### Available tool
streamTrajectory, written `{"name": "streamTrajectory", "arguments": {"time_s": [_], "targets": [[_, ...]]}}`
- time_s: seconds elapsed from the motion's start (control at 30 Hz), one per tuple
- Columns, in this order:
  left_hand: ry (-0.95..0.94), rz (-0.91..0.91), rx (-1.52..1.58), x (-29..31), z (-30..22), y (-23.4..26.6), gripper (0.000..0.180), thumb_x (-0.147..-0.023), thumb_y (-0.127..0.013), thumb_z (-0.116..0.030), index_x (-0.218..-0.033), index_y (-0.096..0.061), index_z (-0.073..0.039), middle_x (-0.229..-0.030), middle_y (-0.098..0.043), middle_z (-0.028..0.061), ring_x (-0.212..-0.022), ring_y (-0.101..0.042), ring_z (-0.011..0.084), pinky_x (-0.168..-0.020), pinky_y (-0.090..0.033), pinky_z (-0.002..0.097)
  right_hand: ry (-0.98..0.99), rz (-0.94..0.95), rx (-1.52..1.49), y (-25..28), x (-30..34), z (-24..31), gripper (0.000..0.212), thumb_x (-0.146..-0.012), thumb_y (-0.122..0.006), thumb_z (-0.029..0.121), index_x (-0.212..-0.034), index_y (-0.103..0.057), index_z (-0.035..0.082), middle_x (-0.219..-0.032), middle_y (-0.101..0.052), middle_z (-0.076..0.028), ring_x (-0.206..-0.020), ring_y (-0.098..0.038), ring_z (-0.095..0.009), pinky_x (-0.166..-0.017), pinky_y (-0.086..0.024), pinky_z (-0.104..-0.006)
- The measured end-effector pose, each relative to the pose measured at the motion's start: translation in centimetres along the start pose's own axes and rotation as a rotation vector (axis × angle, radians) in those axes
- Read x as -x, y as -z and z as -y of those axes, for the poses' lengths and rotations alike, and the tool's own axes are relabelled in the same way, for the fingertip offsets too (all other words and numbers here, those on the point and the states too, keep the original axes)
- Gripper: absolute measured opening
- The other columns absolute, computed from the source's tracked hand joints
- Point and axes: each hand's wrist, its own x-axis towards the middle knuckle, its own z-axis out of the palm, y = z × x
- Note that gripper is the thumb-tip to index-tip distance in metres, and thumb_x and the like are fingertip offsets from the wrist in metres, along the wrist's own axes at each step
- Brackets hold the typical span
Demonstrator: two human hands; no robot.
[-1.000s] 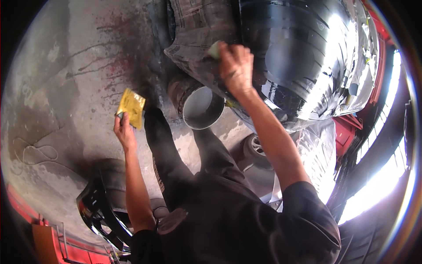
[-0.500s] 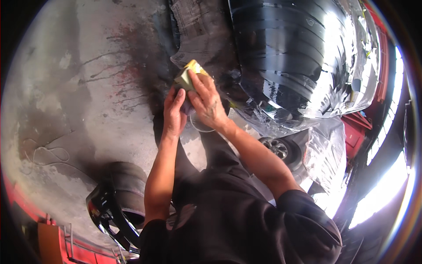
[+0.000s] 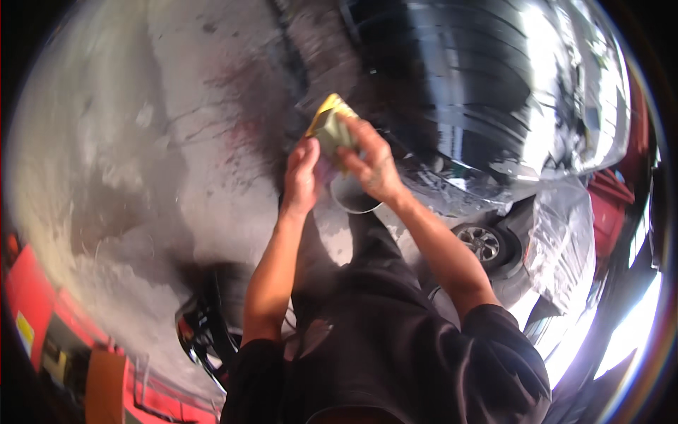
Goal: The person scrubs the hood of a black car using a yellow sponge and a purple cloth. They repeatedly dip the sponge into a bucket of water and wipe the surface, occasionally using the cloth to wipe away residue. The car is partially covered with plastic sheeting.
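In front of my body, both hands are on a pale green block (image 3: 335,138) with a yellow sheet (image 3: 330,106) along its far side. My right hand (image 3: 374,161) grips the block from the right, its fingers over the top. From the left, my left hand (image 3: 302,178) is closed against its lower edge, thumb up. Something purplish below the block, between the hands, is too blurred to name. Just under my hands shows the curved pale rim of a round container (image 3: 359,210).
A glossy black car panel (image 3: 487,78) fills the upper right, with clear plastic sheeting (image 3: 565,240) hanging below it. A wheel (image 3: 480,244) stands at my right. At lower left are a black car part (image 3: 208,325) and red equipment (image 3: 35,290). Stained concrete floor (image 3: 120,155) stretches left.
The view has shifted, so the floor and car sit differently in it. My hands still hold the block, which has turned, and more of the yellow sheet's pointed edge shows.
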Motion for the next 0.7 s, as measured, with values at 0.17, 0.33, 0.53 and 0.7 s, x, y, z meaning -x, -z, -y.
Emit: {"name": "streamTrajectory", "arguments": {"time_s": [0.17, 0.33, 0.53, 0.7], "targets": [[0.060, 0.067, 0.001, -0.1, -1.1, -4.4, 0.047, -0.118, -0.058, -0.029, -0.155, -0.058, 0.000, -0.146, -0.068, 0.0098, -0.135, -0.065, 0.0208, -0.117, -0.049, 0.0389, 0.070, -0.009, 0.033, 3.3, 1.3, 1.1, 0.063, -0.101, -0.067, 0.005, -0.163, -0.055, 0.004, -0.154, -0.062, -0.027, -0.143, -0.061, -0.046, -0.118, -0.050, -0.0477], [0.029, 0.078, -0.221, 0.3, -0.3, -7.1, 0.050, -0.111, -0.073, -0.026, -0.153, -0.061, -0.001, -0.142, -0.069, 0.0072, -0.129, -0.064, 0.0167, -0.114, -0.049, 0.0345, 0.008, -0.009, -0.108, 5.3, 3.0, 1.9, 0.067, -0.102, -0.062, 0.001, -0.168, -0.049, 0.004, -0.164, -0.055, -0.030, -0.149, -0.055, -0.051, -0.124, -0.046, -0.0512], [-0.037, 0.016, -0.406, 0.0, 3.0, -8.9, 0.054, -0.104, -0.085, -0.023, -0.149, -0.065, -0.001, -0.131, -0.074, 0.0046, -0.118, -0.069, 0.0161, -0.102, -0.057, 0.0324, 0.039, 0.017, -0.096, 7.8, 6.6, 0.9, 0.070, -0.102, -0.055, -0.003, -0.171, -0.044, 0.004, -0.172, -0.047, -0.030, -0.155, -0.051, -0.049, -0.127, -0.045, -0.0490], [0.089, -0.025, -0.301, 2.0, 4.8, -9.8, 0.060, -0.097, -0.089, -0.022, -0.150, -0.065, -0.004, -0.130, -0.074, 0.0059, -0.110, -0.075, 0.0168, -0.086, -0.067, 0.0339, 0.283, 0.028, 0.269, 11.3, 7.8, -1.0, 0.064, -0.101, -0.069, 0.013, -0.164, -0.059, 0.006, -0.165, -0.051, -0.031, -0.149, -0.053, -0.050, -0.125, -0.045, -0.0531]]}}
